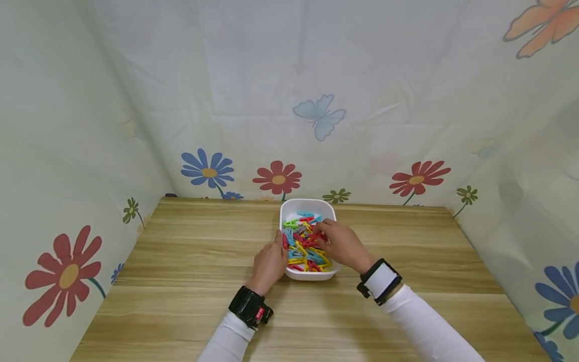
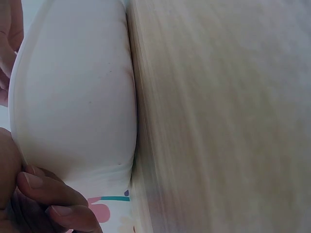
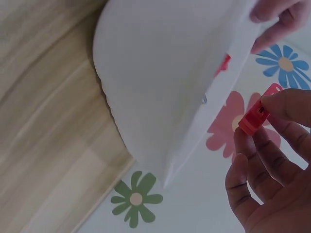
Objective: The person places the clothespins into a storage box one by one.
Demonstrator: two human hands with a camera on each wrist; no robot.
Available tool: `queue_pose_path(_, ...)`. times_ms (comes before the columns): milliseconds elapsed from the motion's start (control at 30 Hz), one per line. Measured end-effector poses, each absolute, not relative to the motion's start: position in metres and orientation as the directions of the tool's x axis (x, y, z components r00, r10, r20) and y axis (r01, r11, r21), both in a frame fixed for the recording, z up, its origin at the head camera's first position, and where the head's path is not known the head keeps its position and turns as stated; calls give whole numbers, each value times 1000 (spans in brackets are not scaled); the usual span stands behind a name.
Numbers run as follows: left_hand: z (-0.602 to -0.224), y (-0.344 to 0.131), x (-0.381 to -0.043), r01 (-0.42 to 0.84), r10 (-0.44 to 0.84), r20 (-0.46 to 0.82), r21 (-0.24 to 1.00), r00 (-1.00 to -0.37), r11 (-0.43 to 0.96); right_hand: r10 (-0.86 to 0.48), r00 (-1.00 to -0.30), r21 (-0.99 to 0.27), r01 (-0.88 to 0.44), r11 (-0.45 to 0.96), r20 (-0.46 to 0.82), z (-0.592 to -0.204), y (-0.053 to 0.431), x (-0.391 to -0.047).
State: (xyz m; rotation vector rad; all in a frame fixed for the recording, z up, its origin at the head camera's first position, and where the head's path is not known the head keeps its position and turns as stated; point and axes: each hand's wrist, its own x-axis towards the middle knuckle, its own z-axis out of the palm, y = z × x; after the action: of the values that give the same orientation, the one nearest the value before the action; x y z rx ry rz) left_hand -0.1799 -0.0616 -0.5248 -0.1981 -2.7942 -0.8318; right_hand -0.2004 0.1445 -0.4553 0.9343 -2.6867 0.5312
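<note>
A white plastic box [image 1: 310, 276] on the table holds a heap of clothespins [image 1: 312, 255] in red, yellow, blue and green. At the box's left side, my left hand [image 1: 270, 259] grips the rim; in the left wrist view its curled fingers [image 2: 51, 194] lie against the outer wall. My right hand [image 1: 346, 245] is over the right part of the box. Between thumb and fingers it pinches a red clothespin [image 3: 255, 116], seen above the rim in the right wrist view. Part of the heap is hidden behind the right hand.
The wood-grain table [image 1: 203, 241] extends around the box on both sides. A pale curtain [image 1: 253, 75] printed with flowers and butterflies hangs behind the table and along its sides. The box stands close to the table's back edge.
</note>
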Motion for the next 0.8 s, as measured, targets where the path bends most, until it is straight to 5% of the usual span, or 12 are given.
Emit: queue_pose_path(800,-525,-63,-180,185,65,244,508,-967,841,-567,-794,-189,-604,774,219,-484,138,-199)
